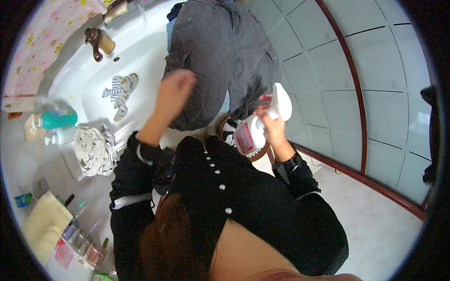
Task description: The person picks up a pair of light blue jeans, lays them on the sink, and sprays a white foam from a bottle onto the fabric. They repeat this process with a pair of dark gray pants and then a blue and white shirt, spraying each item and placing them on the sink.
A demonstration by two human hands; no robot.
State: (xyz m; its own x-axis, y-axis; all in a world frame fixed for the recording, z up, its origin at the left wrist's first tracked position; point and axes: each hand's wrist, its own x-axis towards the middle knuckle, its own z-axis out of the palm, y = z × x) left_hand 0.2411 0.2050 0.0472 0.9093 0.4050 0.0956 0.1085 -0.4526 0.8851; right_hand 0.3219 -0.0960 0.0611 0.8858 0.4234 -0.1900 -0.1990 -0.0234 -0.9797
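Note:
Dark grey trousers (207, 63) with flap pockets lie spread in front of me, over the right part of the white bathtub. A darker patch, which looks wet, shows on the lower right-hand leg. In my right hand (272, 121) is a white spray bottle (258, 131) with a pink label. White bristles stick out at the bottle's lower end, and its spray head points up. My left hand (177, 86), blurred and with curled fingers, is over the left-hand leg of the trousers. Whether it grips the cloth cannot be made out.
Inside the bathtub (140, 45) lies a small patterned garment (123, 95), below a bronze-coloured faucet (95, 44). A teal bottle (61, 118) and folded pale cloth (93, 151) rest on the left ledge. Frosted-glass sliding panels (334, 70) stand close on the right.

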